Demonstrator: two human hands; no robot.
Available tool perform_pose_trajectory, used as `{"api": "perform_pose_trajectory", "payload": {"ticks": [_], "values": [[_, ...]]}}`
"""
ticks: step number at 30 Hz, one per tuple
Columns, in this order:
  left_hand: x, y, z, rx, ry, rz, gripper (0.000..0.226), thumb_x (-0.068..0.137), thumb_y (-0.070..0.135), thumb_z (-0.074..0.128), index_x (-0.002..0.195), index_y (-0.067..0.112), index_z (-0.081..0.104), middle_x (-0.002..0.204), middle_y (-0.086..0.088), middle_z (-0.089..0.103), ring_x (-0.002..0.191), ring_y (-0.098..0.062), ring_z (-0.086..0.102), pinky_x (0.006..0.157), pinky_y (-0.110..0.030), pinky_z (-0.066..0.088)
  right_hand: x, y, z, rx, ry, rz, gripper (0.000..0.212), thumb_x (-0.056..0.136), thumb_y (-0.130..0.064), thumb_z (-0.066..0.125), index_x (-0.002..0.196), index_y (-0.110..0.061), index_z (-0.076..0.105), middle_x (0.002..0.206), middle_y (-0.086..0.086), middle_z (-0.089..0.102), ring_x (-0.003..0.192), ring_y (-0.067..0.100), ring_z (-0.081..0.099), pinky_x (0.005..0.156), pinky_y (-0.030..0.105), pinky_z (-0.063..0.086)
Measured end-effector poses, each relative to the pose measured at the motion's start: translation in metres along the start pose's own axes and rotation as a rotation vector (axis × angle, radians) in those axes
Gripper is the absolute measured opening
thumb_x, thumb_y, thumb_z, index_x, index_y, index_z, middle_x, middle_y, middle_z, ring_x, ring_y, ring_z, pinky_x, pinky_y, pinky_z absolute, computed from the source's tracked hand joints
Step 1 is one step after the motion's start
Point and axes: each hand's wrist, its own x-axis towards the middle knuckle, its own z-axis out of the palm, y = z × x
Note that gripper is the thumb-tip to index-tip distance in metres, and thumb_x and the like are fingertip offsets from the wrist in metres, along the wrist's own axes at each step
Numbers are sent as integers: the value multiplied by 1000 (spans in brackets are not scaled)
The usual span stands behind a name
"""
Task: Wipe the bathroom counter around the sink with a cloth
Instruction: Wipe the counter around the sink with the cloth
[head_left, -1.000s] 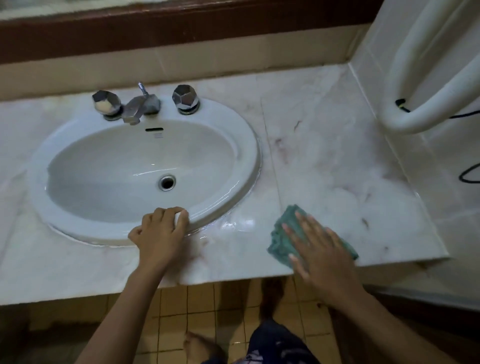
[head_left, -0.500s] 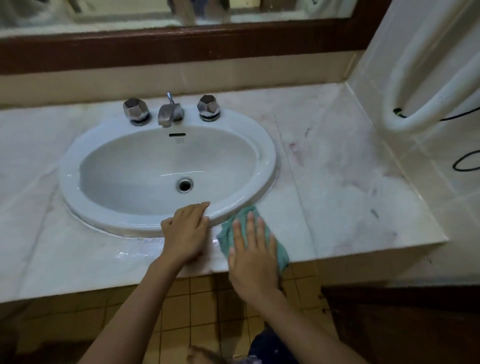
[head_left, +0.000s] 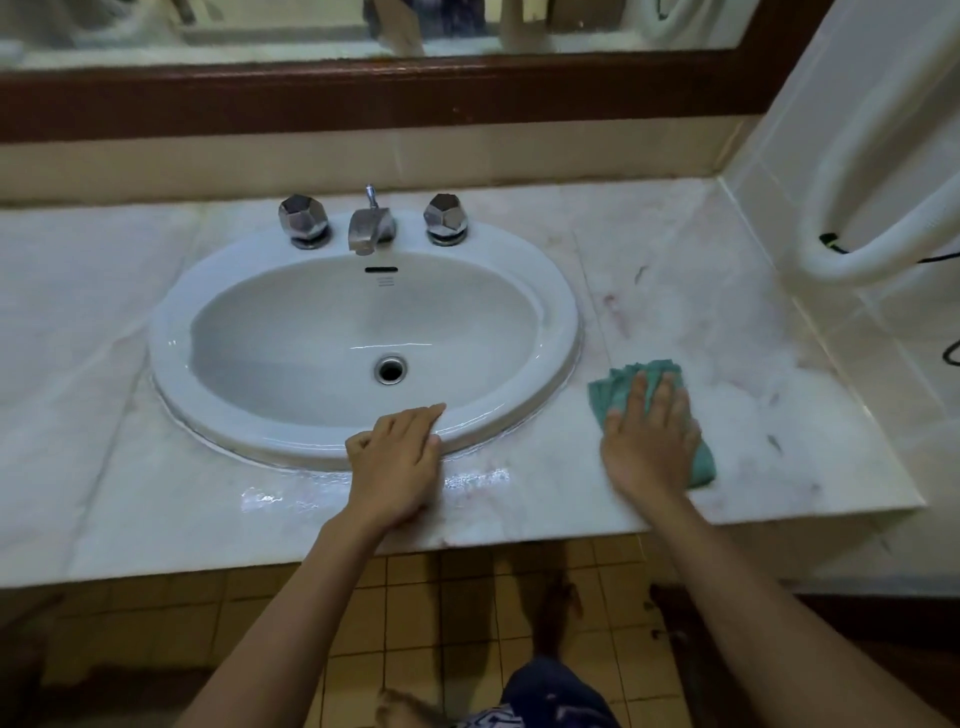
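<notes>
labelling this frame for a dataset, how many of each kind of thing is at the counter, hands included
tap handles: 2
spout: 1
sink: 1
cloth: 1
hands (left hand, right hand): 2
total: 7

right hand (head_left: 649, 441) pressing cloth (head_left: 621, 387) on counter (head_left: 727, 332), left hand (head_left: 397, 462) on sink (head_left: 550, 291)

No legible text, label, brand, number or sign is present. The sink (head_left: 558, 317) carries one small faint marking (head_left: 385, 282) on the far inner wall of the basin, directly below the overflow slot (head_left: 381, 269). The marking appears as a few short grey lines and is too small and blurred to read.
</notes>
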Motion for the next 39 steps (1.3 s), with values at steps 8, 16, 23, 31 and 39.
{"api": "perform_pose_trajectory", "payload": {"ticks": [8, 16, 23, 31, 39], "values": [[-18, -27, -8, -303, 146, 40, 46, 87, 41, 41, 128, 32, 58, 144, 13, 47, 131, -13, 43, 102, -36, 31, -131, -115, 31, -9, -215, -204, 73, 99, -44, 22, 145, -14, -27, 150, 13, -38, 139, 29, -34, 117, 53, -9], [-109, -52, -15, -374, 396, -67, 41, 87, 32, 42, 121, 24, 64, 135, 10, 52, 122, -7, 48, 97, -36, 46, -138, -130, 10, 148, -450, -386, 65, 96, -30, 36, 154, -18, 7, 160, 10, -15, 147, 26, -15, 119, 41, -1], [-90, 41, 37, 103, 69, 250, 57, 93, 54, 41, 146, 32, 38, 158, -4, 29, 145, -26, 27, 112, -45, 31, -92, -36, -56, 635, -142, -3, 27, 91, -10, 56, 114, -15, 69, 123, 1, 65, 115, 19, 55, 88, 23, 38], [-87, 5, 55, 345, -16, 403, 64, 99, 59, 27, 155, 28, 19, 164, -3, 7, 150, -27, 7, 114, -47, 17, -75, -48, -40, 689, -107, -57, 21, 89, -6, 57, 104, -11, 71, 107, 1, 70, 102, 15, 59, 84, 24, 41], [-108, -123, 3, 349, 35, 141, 64, 99, 58, 24, 153, 24, 23, 160, -4, 23, 150, -20, 12, 118, -42, 15, -64, -49, -29, 559, -46, -263, 29, 89, -7, 56, 116, -14, 67, 112, -3, 61, 115, 21, 50, 94, 22, 33]]}}
